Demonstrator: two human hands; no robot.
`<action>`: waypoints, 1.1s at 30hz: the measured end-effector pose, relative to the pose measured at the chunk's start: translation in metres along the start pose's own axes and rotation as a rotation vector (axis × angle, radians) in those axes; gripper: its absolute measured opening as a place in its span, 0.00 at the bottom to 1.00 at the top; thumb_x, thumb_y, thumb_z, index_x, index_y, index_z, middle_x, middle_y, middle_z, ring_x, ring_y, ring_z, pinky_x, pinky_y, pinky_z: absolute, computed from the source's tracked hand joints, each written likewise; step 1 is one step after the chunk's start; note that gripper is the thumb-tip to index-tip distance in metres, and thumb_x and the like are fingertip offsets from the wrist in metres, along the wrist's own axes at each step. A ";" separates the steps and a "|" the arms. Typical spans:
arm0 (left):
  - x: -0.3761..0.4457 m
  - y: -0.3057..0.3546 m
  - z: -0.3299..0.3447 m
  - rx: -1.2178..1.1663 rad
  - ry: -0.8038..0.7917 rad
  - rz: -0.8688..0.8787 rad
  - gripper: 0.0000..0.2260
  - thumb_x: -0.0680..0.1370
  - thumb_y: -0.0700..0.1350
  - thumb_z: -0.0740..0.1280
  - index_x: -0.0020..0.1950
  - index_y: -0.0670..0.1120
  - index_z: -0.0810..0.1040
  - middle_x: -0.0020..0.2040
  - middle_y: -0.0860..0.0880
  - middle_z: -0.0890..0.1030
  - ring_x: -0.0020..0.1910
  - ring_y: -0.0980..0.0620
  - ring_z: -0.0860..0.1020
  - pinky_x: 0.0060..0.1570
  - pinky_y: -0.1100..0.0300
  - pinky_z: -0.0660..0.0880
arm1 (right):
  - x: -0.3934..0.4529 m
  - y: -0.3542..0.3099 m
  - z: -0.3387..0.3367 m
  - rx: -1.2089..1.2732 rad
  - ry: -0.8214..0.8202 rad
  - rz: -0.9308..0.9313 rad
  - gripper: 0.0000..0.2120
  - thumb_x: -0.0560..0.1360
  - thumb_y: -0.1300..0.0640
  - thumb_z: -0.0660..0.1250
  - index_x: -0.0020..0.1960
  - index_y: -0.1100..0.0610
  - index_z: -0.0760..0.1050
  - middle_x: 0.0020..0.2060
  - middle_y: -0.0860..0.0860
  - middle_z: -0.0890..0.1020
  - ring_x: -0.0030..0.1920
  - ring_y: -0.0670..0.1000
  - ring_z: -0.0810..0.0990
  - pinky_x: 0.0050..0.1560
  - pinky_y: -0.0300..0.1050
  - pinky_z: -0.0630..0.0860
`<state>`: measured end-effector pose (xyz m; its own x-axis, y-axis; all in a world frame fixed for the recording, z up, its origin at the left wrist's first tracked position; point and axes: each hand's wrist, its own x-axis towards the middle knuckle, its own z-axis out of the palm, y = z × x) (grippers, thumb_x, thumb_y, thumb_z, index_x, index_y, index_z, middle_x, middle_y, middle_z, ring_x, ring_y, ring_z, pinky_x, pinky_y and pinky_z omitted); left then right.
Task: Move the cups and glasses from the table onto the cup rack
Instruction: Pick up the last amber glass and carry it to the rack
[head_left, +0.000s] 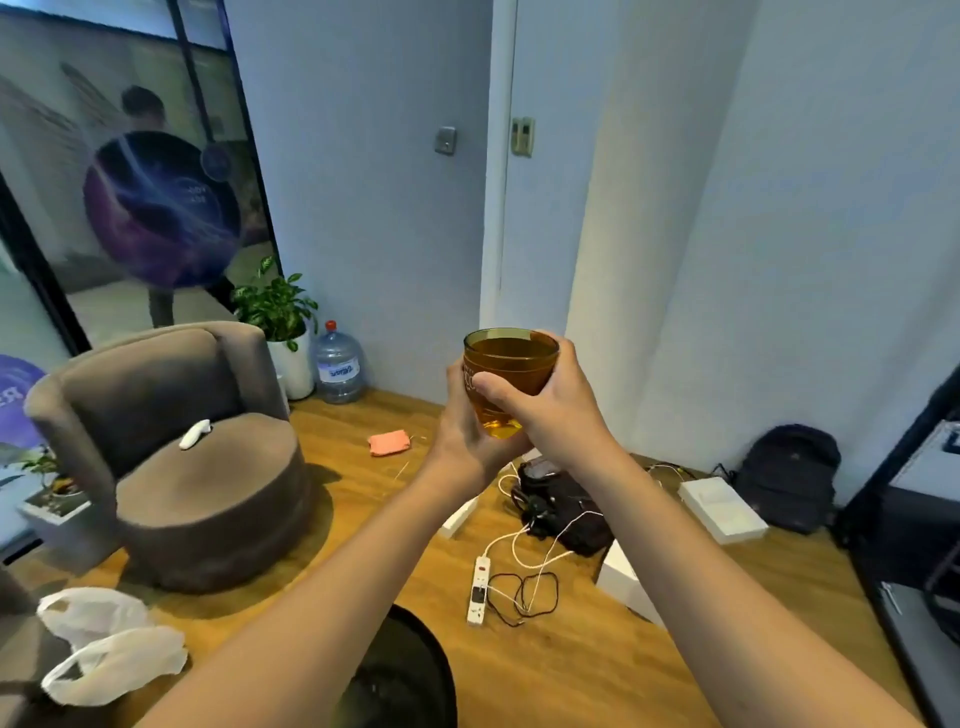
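Both forearms reach forward from the bottom edge and meet at an amber glass (510, 382) held upright in mid-air, mouth up, well above the wooden floor (545, 670); the left hand (467, 431) cups the glass from below and the left, fingers curled under its base; the right hand (550, 410) wraps it from the right, thumb pressed across the front and fingers round the far side, so each grip is closed on the glass; below the grip and nearer lie a white power strip (478, 590) with tangled white and black cables, and a dark round object at the bottom edge; far to the lower left of the grip sit white plastic bags (111, 644); directly beneath the grip is a black bag (563, 506), and to its right a white box (722, 509) and a dark backpack (789, 475) against the wall; left of the grip stands a brown round armchair (171, 452) with a small white object on its seat; an orange cloth (389, 442) lies on the floor just left of the left hand; beyond, a potted plant (278, 312) and a water jug (338, 364) stand by the wall.
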<state>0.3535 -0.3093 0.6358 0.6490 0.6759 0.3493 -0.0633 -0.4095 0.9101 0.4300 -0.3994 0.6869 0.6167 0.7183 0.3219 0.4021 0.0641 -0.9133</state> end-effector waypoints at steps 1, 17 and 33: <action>0.001 0.005 0.006 -0.009 -0.035 -0.004 0.42 0.69 0.44 0.82 0.71 0.62 0.57 0.64 0.58 0.70 0.66 0.53 0.73 0.60 0.60 0.78 | -0.005 -0.003 -0.006 -0.012 0.043 0.013 0.40 0.70 0.44 0.77 0.74 0.48 0.59 0.64 0.45 0.72 0.62 0.47 0.73 0.42 0.25 0.73; -0.096 0.070 0.174 -0.275 -0.702 0.154 0.41 0.69 0.37 0.80 0.74 0.52 0.60 0.62 0.61 0.72 0.61 0.68 0.74 0.54 0.72 0.75 | -0.182 0.000 -0.157 -0.226 0.593 0.219 0.36 0.70 0.42 0.76 0.72 0.50 0.65 0.61 0.45 0.77 0.61 0.44 0.76 0.48 0.30 0.74; -0.329 0.201 0.371 -0.491 -1.287 0.334 0.44 0.69 0.49 0.81 0.77 0.56 0.58 0.65 0.60 0.76 0.64 0.64 0.76 0.62 0.63 0.76 | -0.473 -0.041 -0.325 -0.341 1.135 0.396 0.36 0.64 0.35 0.74 0.68 0.43 0.68 0.58 0.38 0.78 0.58 0.42 0.79 0.55 0.38 0.79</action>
<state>0.4090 -0.8414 0.6215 0.7614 -0.5399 0.3589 -0.4294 -0.0052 0.9031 0.3422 -0.9665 0.6529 0.9024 -0.3658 0.2278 0.1059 -0.3243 -0.9400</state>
